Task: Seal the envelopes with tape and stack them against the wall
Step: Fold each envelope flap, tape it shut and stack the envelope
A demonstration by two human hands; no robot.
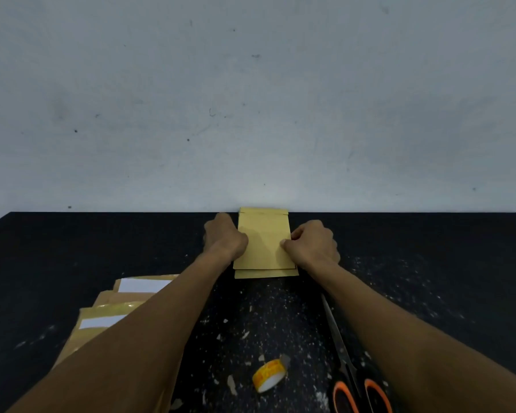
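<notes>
At frame centre, the left hand (225,235) and right hand (312,244), fingers curled, grip the top envelope (264,239) by its side edges against the wall (251,99).

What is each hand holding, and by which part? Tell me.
Both hands hold the top envelope of the stack at the wall: the left hand at its left edge, the right hand pinching its right edge, thumb on top.

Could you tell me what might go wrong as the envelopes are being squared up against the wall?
1. The top envelope sits slightly off the one beneath, whose near edge shows; the stack may end up uneven.
2. The left hand and right hand press from both sides, which could buckle the paper.
3. The right forearm passes over the scissors, and pulling back may nudge them or the tape roll.
</notes>
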